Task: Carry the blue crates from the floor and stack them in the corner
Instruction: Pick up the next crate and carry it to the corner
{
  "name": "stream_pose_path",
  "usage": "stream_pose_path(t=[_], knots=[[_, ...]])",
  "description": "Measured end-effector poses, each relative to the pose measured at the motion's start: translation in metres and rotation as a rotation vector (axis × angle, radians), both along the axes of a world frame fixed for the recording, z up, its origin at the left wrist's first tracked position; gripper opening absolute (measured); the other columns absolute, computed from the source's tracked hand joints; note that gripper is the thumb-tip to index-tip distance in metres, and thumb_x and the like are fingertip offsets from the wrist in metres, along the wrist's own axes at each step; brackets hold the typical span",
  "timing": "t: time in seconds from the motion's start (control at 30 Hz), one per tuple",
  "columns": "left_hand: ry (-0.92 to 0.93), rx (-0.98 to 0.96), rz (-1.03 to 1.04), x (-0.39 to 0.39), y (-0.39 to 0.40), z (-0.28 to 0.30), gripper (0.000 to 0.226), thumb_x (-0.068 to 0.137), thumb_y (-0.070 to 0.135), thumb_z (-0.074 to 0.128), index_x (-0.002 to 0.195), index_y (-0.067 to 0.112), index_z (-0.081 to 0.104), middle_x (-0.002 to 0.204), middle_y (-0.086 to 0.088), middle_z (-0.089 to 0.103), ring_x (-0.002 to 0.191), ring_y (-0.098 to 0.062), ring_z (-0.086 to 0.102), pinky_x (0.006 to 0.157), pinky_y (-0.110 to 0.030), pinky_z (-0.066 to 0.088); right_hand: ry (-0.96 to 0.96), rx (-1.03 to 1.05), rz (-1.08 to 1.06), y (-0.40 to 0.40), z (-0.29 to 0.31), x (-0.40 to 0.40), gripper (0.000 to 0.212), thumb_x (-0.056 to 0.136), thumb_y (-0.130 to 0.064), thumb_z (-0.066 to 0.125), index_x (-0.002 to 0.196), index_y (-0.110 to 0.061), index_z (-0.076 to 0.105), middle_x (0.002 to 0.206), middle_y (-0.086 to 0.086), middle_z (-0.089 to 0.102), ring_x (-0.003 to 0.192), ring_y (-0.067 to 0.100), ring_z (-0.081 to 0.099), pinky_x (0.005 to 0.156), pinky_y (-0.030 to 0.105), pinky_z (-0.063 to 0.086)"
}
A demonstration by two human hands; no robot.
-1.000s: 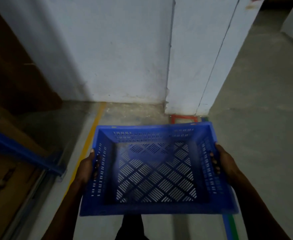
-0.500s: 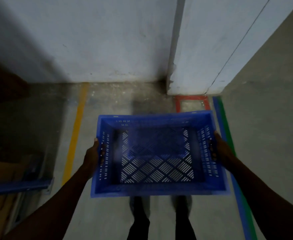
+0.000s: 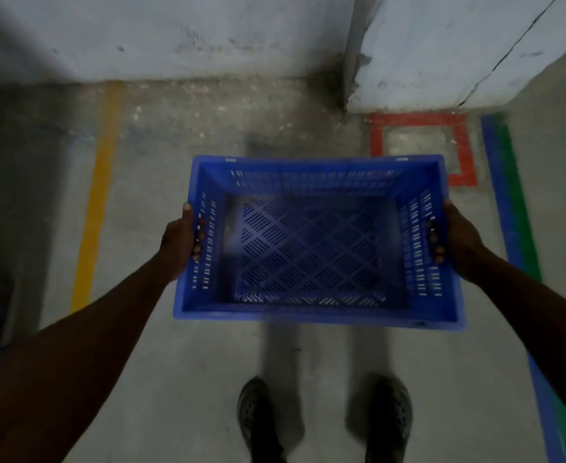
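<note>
the person holds an empty blue slotted plastic crate above the grey concrete floor, near the wall corner. the left hand and right hand grip its side handles, fingertips curled through the slots; the palms are hidden behind the crate walls.

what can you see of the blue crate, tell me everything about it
The blue crate looks like moulded plastic: rectangular, open-topped and empty, with slotted side walls, a lattice-pattern floor and a thick rim. It is held roughly level above the concrete floor, short of the wall corner. The left hand grips its left end and the right hand its right end, fingers hooked through the handle slots. Nothing else touches it.
</note>
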State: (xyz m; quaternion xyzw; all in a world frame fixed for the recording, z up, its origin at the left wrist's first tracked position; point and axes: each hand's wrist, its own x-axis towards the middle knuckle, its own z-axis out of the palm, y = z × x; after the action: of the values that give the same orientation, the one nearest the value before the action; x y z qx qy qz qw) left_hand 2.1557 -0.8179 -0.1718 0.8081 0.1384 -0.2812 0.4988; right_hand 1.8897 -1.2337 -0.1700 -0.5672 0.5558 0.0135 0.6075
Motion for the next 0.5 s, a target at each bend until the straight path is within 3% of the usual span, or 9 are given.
stream_pose_path(t=[0.1, 0.17, 0.33, 0.43, 0.5], knots=[[0.015, -0.02, 0.005, 0.015, -0.004, -0.02, 0.059, 0.1, 0.065, 0.035, 0.085, 0.015, 0.062, 0.05, 0.005, 0.05, 0.037, -0.013, 0.04, 0.039, -0.023, 0.035, -0.007, -0.014, -0.006, -0.009, -0.023, 0.018, 0.069, 0.078, -0.085, 0.047, 0.078, -0.016, 0.056, 0.059, 0.003, 0.044, 0.041, 0.018, 0.035, 0.038, 0.023, 0.033], [0.035, -0.044, 0.01, 0.022, -0.007, -0.031, 0.059, 0.1, 0.065, 0.034, 0.085, 0.015, 0.061, 0.054, 0.003, 0.048, 0.037, -0.013, 0.038, 0.039, -0.023, 0.034, -0.018, -0.011, -0.005, -0.016, -0.033, 0.028, 0.064, 0.084, -0.079, 0.042, 0.079, -0.016, 0.056, 0.059, 0.003, 0.043, 0.04, 0.018, 0.034, 0.037, 0.021, 0.031], [0.04, -0.048, 0.014, 0.027, -0.011, -0.053, 0.061, 0.097, 0.069, 0.035, 0.084, 0.016, 0.062, 0.052, 0.005, 0.05, 0.039, -0.014, 0.039, 0.041, -0.025, 0.035, -0.031, -0.002, 0.015, -0.024, -0.046, 0.039, 0.078, 0.066, -0.092, 0.05, 0.079, -0.016, 0.057, 0.055, 0.001, 0.044, 0.04, 0.019, 0.034, 0.037, 0.023, 0.031], [0.042, -0.059, 0.03, 0.029, -0.013, -0.06, 0.061, 0.096, 0.07, 0.036, 0.083, 0.017, 0.062, 0.052, 0.006, 0.05, 0.039, -0.014, 0.038, 0.041, -0.024, 0.034, -0.028, -0.008, -0.002, -0.023, -0.051, 0.042, 0.087, 0.045, -0.096, 0.051, 0.078, -0.016, 0.057, 0.054, 0.001, 0.045, 0.039, 0.017, 0.034, 0.038, 0.024, 0.031], [0.044, -0.086, 0.038, 0.032, -0.012, -0.063, 0.061, 0.094, 0.072, 0.037, 0.085, 0.017, 0.063, 0.053, 0.005, 0.049, 0.038, -0.013, 0.037, 0.04, -0.023, 0.033, -0.024, -0.016, -0.01, -0.021, -0.053, 0.044, 0.086, 0.044, -0.095, 0.051, 0.078, -0.016, 0.057, 0.054, 0.001, 0.045, 0.039, 0.018, 0.034, 0.039, 0.025, 0.03]])
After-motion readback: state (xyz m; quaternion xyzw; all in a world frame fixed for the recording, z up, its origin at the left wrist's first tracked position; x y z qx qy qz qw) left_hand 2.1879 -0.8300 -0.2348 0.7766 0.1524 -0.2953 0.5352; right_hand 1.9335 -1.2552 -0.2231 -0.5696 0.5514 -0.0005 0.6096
